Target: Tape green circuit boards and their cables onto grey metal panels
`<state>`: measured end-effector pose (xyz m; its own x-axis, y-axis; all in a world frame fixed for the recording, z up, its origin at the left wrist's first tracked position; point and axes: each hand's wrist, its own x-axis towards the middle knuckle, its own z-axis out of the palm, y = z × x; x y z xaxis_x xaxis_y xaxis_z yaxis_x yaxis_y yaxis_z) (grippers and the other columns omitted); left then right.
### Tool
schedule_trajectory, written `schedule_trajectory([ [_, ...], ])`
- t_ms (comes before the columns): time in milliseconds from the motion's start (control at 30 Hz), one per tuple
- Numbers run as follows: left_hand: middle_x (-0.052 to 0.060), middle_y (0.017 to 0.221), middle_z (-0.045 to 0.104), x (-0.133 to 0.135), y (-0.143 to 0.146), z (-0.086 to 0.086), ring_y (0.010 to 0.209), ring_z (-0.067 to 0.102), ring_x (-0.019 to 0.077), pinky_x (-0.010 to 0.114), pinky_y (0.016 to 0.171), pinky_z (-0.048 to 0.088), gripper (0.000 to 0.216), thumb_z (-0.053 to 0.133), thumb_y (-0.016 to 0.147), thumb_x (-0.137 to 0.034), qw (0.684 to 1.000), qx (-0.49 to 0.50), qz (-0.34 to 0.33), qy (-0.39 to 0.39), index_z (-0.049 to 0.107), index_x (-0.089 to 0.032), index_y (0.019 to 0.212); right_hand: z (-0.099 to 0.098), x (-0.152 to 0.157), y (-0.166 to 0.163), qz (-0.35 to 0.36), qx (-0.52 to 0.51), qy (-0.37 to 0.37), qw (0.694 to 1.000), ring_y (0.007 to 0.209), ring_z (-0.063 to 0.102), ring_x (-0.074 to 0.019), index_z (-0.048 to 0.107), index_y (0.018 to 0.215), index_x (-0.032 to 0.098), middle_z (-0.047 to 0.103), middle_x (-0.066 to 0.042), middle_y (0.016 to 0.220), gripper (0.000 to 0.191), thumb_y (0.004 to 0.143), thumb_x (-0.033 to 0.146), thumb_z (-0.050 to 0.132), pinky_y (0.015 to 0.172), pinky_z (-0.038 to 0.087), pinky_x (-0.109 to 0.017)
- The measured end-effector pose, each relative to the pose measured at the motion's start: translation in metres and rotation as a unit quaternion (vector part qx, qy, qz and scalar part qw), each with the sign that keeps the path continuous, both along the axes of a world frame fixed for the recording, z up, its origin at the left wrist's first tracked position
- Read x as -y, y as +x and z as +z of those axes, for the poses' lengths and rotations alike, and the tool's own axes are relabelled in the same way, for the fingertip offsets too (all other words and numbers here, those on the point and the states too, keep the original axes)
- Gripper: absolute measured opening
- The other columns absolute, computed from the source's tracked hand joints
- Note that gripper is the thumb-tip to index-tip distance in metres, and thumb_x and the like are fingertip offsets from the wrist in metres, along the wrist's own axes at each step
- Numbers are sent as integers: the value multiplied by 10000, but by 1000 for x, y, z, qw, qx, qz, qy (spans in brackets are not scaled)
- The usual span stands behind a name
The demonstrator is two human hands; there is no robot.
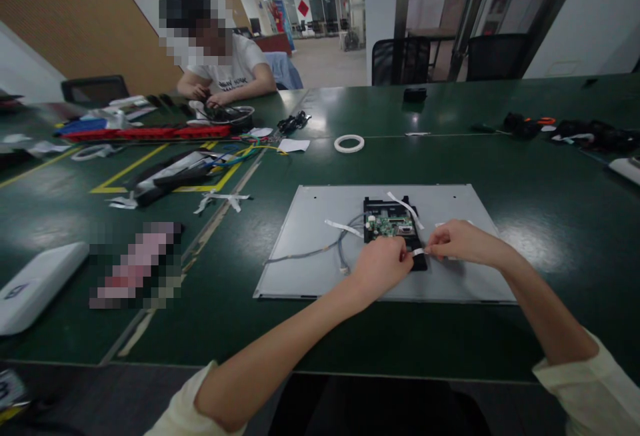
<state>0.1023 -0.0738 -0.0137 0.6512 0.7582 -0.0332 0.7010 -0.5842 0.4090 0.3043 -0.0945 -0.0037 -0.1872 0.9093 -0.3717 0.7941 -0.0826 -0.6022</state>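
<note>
A grey metal panel [310, 236] lies flat on the green table. On it sits a black module with a green circuit board [390, 225], with grey cables [320, 249] running off to the left and white tape strips across it. My left hand [383, 263] and my right hand [457, 241] meet at the module's near edge. Both pinch the ends of a small white strip of tape [419, 251] stretched between them.
A white tape roll [349, 143] lies beyond the panel. To the left are cables, a red strip [145, 133], yellow floor-style markings and a white device [35, 286]. Another person works at the far left end. Black tools [520, 124] lie at the far right.
</note>
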Motion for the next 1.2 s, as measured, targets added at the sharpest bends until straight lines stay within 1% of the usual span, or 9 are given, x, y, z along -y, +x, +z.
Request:
schedule_trajectory([
  [167, 42, 718, 649, 1, 0, 0, 642, 594, 184, 264, 547, 412, 213, 462, 850, -326, 1000, -10, -7, 12, 604, -180, 785, 3, 2, 2, -3, -31, -15, 999, 636, 560, -140, 663, 782, 158, 635, -24, 679, 236, 744, 349, 529, 576, 380, -237],
  [233, 45, 734, 651, 1, -1, 1, 655, 599, 184, 264, 558, 420, 196, 471, 848, -323, 1000, -14, -5, 9, 599, -180, 807, 3, 3, 2, -1, -35, -9, 999, 628, 549, -136, 657, 787, 161, 624, -18, 675, 230, 751, 337, 513, 573, 376, -236],
  [400, 42, 740, 647, -3, -2, 1, 684, 606, 187, 264, 582, 429, 166, 501, 836, -319, 1000, -15, -6, 10, 594, -182, 822, 1, 2, -3, 16, 15, 37, 999, 627, 533, -136, 663, 728, 173, 623, -18, 682, 200, 738, 309, 515, 584, 360, -246],
  [533, 36, 716, 634, -5, -4, -2, 652, 595, 176, 257, 563, 417, 151, 487, 842, -295, 1000, -7, -24, 18, 576, -179, 802, -1, 2, -4, 18, 28, 44, 998, 628, 529, -135, 664, 726, 180, 618, -12, 680, 192, 735, 302, 515, 580, 355, -246],
  [733, 62, 747, 631, -3, -4, -1, 657, 595, 178, 262, 572, 424, 167, 449, 858, -272, 999, -28, -29, 28, 574, -162, 859, -3, 2, -1, 17, 16, 35, 999, 621, 527, -133, 652, 724, 176, 612, -10, 665, 188, 739, 307, 518, 587, 359, -252],
  [900, 59, 735, 624, -2, -2, 1, 650, 592, 174, 258, 571, 417, 163, 446, 851, -259, 999, -36, -28, 23, 572, -155, 865, 0, 2, 4, 7, -37, -8, 999, 613, 533, -131, 649, 760, 169, 607, -13, 656, 199, 749, 313, 512, 572, 370, -247],
  [967, 57, 728, 623, -3, -2, 1, 658, 593, 176, 259, 576, 416, 163, 446, 852, -263, 999, -32, -24, 24, 572, -159, 853, 1, 2, 5, 6, -44, -13, 999, 618, 537, -132, 648, 772, 171, 609, -12, 665, 202, 755, 316, 508, 571, 373, -247],
  [1200, 46, 732, 635, -5, -3, 0, 673, 597, 175, 260, 587, 418, 165, 471, 849, -292, 999, -28, -17, 8, 581, -170, 845, -3, 1, -1, 16, 24, 32, 999, 656, 540, -139, 662, 745, 187, 616, -9, 693, 225, 768, 346, 504, 597, 362, -254],
])
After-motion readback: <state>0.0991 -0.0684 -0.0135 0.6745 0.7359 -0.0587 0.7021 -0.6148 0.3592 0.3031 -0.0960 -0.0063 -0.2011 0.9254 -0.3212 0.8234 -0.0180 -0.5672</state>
